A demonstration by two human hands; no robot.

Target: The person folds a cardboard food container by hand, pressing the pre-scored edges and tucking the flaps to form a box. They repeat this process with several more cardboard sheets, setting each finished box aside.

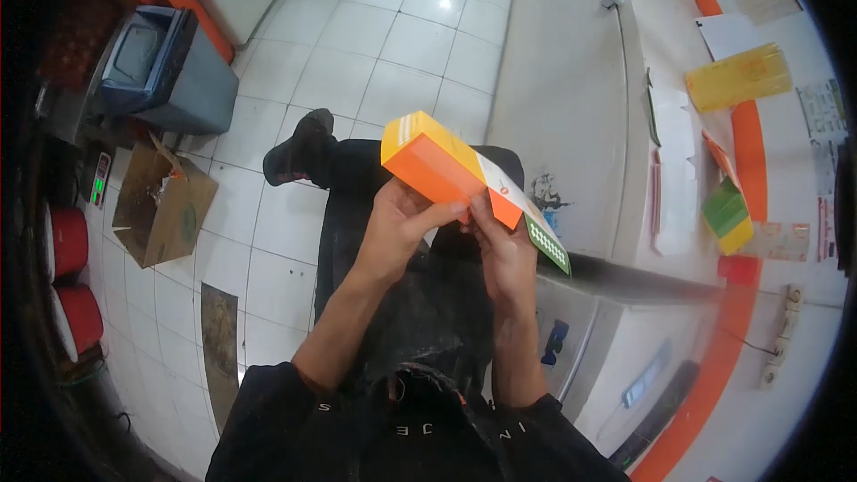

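Observation:
A small folding carton (437, 165) in orange, yellow and white is held above my lap, tilted. Its far end looks squared up, while a green patterned flap (547, 245) sticks out at the near right end. My left hand (402, 223) grips the lower orange side, thumb pressed along its edge. My right hand (504, 250) pinches the carton's near end by the orange flap. Both sets of fingertips nearly meet under it, and some fingers are hidden behind the card.
A white chest freezer (571, 98) stands to the right, with flat cartons (669, 187) and a folded green-orange carton (728, 214) on it. On the left are a grey bin (192, 80), an open cardboard box (170, 205) and red containers (76, 317). A phone (644, 382) lies at lower right.

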